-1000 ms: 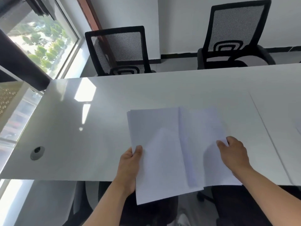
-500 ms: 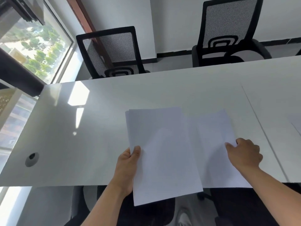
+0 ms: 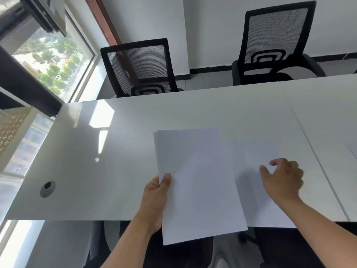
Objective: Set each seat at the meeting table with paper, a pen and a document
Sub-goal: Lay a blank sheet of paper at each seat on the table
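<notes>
We hold a thin stack of plain white paper sheets (image 3: 199, 182) over the near edge of the long white glossy table (image 3: 135, 151), its lower end hanging past the edge toward us. Just to its right, a single white paper sheet (image 3: 258, 206) lies flat on the tabletop, its left part hidden under the stack and its near edge level with the table's edge. Against the pale surface, the far edge of that sheet is hard to make out. At the far right border a faint corner of another white sheet (image 3: 352, 151) is cut off by the frame.

Our left hand (image 3: 156, 198) grips the stack's left edge, thumb on top and fingers hidden beneath. Our right hand (image 3: 284, 178) hovers or rests on the single sheet with fingers loosely spread and bent; whether the fingertips touch the paper we cannot tell.

A round grey cable hole (image 3: 47, 188) sits near the table's left end. Across the table stand two black mesh-backed office chairs (image 3: 139, 66), and a window (image 3: 52, 60) with green trees fills the far left.
</notes>
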A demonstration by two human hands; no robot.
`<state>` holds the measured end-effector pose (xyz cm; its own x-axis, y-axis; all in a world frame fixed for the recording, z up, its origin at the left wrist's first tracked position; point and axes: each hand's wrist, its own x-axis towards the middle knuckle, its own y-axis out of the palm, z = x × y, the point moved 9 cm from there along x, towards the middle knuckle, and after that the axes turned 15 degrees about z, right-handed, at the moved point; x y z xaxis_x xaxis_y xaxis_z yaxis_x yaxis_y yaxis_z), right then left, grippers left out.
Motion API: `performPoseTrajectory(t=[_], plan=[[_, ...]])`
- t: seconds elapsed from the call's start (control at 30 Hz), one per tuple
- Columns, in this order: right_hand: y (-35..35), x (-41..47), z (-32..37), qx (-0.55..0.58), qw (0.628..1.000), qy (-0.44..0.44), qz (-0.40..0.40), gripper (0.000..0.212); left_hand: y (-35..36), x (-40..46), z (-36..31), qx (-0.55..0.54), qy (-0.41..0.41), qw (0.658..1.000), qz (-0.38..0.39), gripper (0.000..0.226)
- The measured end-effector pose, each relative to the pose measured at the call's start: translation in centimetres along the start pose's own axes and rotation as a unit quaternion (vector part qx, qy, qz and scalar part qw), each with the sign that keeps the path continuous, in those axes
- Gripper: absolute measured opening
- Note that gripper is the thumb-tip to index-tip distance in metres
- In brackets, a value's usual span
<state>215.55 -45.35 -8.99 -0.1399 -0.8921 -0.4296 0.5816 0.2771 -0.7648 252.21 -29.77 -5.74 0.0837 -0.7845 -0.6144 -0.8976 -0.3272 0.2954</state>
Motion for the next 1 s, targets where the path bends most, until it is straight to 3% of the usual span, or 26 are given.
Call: performPoseTrajectory(t=[0.07, 0.23, 0.37, 1.0], plan=[[1.0, -1.2, 3.4, 0.067, 0.995, -0.073, 0.033, 0.023, -0.4, -0.5, -0.6, 0.002, 0.004, 1.0, 0.001, 0.03], [3.2, -5.0, 10.5, 0.166, 0.968, -0.123, 0.143, 0.046, -1.7, -1.7, -2.1, 0.0, 0.015, 1.0, -0.003, 0.031], [4.2, -7.8, 14.4, 0.165, 0.959, -0.146, 0.177, 0.048, -3.2, -3.1, -3.5, -0.002, 0.027, 1.0, -0.007, 0.03], [9.6, -15.6, 24.2, 0.261, 0.926, -0.192, 0.192, 0.021, -14.0, -8.0, -7.6, 0.003, 0.052, 0.998, -0.017, 0.037]])
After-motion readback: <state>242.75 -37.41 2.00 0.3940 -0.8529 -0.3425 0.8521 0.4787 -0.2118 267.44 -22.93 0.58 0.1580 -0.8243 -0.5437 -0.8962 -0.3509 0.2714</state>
